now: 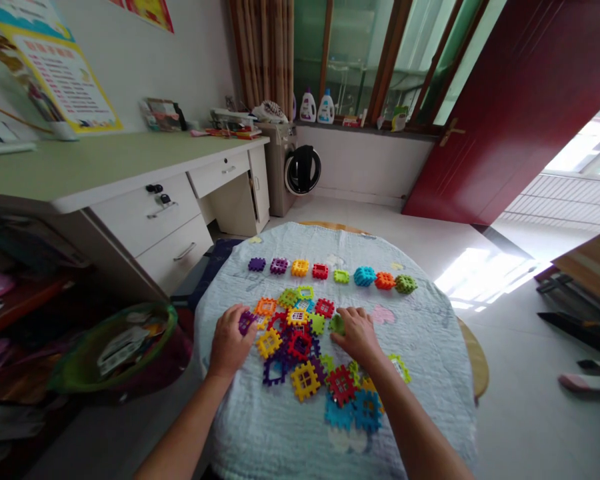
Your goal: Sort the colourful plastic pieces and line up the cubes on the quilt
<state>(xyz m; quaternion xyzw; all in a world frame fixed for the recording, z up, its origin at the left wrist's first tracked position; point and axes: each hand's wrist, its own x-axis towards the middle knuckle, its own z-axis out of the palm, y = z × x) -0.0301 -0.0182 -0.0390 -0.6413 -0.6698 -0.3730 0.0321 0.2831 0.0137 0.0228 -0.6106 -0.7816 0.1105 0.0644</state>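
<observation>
My left hand (pixel 231 341) is at the left of a loose pile, its fingers closed on a purple interlocking plastic block (pixel 247 323). On the right of the pile, my right hand (pixel 356 331) has its fingertips on a green interlocking block (pixel 337 325). Between the hands lie several flat notched squares, among them a yellow window block (pixel 298 317), a red block (pixel 299 345) and an orange block (pixel 265 307). Nearer me are a yellow block (pixel 305 381), a dark red block (pixel 342 385) and a blue block (pixel 367 410), partly overlapping.
Behind the pile runs a row of blocks, from a purple square (pixel 257 265) to assembled blue (pixel 365 276) and green (pixel 406 284) pieces. All rest on a round table with a pale blue cloth (pixel 425 413). A desk (pixel 130 157) stands left, above a green basket (pixel 115 373).
</observation>
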